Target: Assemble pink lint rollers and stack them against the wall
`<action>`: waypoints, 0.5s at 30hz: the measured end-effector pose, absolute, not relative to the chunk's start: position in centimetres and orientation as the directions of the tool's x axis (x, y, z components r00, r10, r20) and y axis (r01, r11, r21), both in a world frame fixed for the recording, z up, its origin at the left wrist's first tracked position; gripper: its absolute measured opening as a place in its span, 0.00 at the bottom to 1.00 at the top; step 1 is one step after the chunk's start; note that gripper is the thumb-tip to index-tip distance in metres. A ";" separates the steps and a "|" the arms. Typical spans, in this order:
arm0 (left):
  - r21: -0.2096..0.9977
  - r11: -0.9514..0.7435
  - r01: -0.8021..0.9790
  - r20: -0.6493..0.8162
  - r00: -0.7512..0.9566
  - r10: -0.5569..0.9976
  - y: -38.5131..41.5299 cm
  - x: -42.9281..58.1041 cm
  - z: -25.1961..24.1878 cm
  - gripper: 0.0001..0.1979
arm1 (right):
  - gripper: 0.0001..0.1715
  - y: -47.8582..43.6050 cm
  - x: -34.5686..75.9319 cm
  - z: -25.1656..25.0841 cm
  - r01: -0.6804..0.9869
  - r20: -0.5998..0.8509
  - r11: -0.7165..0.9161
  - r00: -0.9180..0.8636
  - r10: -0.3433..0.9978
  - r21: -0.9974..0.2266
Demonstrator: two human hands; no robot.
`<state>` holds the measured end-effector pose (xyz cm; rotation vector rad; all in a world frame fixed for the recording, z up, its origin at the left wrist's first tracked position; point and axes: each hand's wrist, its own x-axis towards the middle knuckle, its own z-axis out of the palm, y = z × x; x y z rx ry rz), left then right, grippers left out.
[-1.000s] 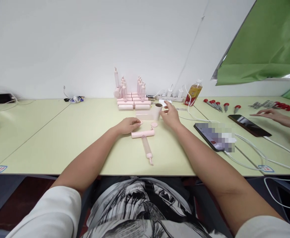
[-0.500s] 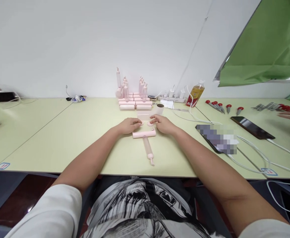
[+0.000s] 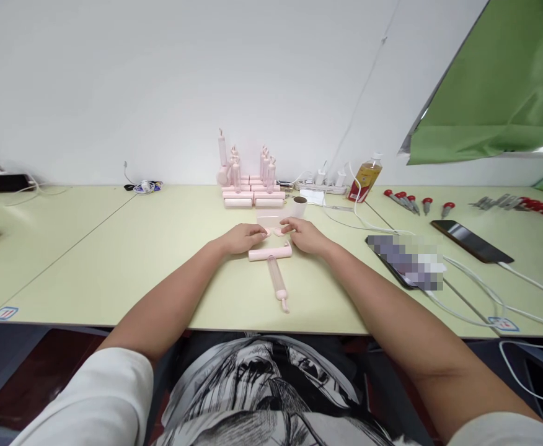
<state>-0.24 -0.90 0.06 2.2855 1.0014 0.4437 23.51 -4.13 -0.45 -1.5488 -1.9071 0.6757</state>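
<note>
My left hand (image 3: 244,238) has its fingers closed at the edge of a small round pink cap (image 3: 267,233). My right hand (image 3: 307,236) curls its fingers onto a second round pink cap (image 3: 278,232) beside the first. Both caps are low over the table, partly covered by fingertips. Just in front of them lies a pink roller cover (image 3: 269,253), with a clear pink-tipped handle (image 3: 277,279) pointing toward me. Behind my fingers are a pale translucent pink piece (image 3: 270,220) and a white tube (image 3: 299,207) with a brown inside, standing upright.
Several pink rollers (image 3: 238,203) with upright handles are stacked against the wall. A drink bottle (image 3: 366,178) and a power strip (image 3: 322,187) stand behind. Phones (image 3: 471,241) with white cables lie to the right, near red-ended grey tools (image 3: 427,205).
My hands stay nearly in place, and the two round caps have shifted slightly closer together. At far right, another person's hand has left the view.
</note>
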 end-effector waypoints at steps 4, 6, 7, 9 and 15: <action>0.621 -0.556 0.553 0.078 0.662 0.745 -0.6 -0.1 -0.1 0.23 | 0.34 -4.3 23.3 -0.3 0.688 0.115 0.183 -0.144 0.983 -0.702; 0.621 -0.556 0.552 0.080 0.661 0.747 -0.6 -0.1 -0.1 0.23 | 0.34 -4.3 23.2 -0.3 0.686 0.110 0.178 -0.142 0.984 -0.706; 0.625 -0.552 0.552 0.080 0.658 0.748 -0.6 -0.1 -0.1 0.23 | 0.34 -4.3 23.1 -0.2 0.686 0.107 0.175 -0.140 0.984 -0.706; 0.634 -0.544 0.550 0.077 0.654 0.752 -0.7 -0.1 0.0 0.23 | 0.34 -4.3 23.1 -0.2 0.691 0.104 0.166 -0.131 0.986 -0.704; 0.653 -0.537 0.534 0.069 0.665 0.744 -1.0 -0.2 0.2 0.25 | 0.32 -3.8 23.4 -0.7 0.682 0.130 0.179 -0.124 0.984 -0.709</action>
